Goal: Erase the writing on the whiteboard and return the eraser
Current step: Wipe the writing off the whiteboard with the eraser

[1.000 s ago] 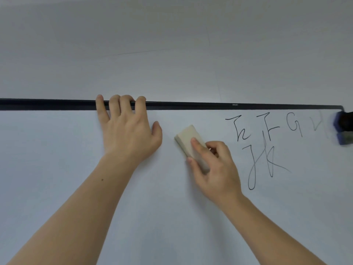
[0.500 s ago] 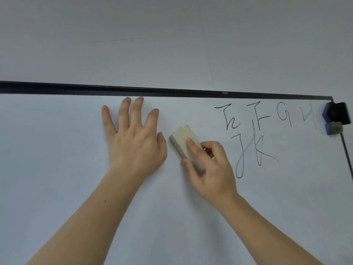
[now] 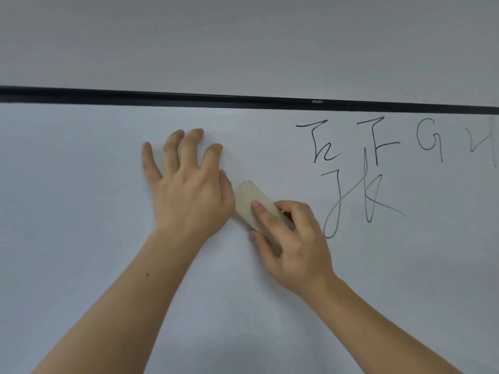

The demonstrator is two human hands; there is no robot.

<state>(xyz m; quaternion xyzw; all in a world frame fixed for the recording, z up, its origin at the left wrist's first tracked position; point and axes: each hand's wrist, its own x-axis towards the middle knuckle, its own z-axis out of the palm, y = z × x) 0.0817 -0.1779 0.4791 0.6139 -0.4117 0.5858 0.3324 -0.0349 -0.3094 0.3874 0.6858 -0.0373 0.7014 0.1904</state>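
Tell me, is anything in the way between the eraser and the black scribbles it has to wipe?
Nothing visible blocks it. The eraser, held in the right hand, has bare whiteboard between it and the writing to its right. The left hand is on the other side.

Lighting flat and diffuse, moderately dim, cool grey cast overall. No hard source visible; no glare or hotspots on the glossy white whiteboard surface. Grey wall above darkens toward the top corners, mild vignetting. Shadows soft and faint: a weak one under the bare left hand at its right edge, another below the bare right hand and forearm. Black top frame bar of the board bows slightly, wide-angle distortion. Black marker writing fairly sharp at centre, strokes at far right edge smeared. Small beige rectangular eraser slightly soft. Compression softness throughout.
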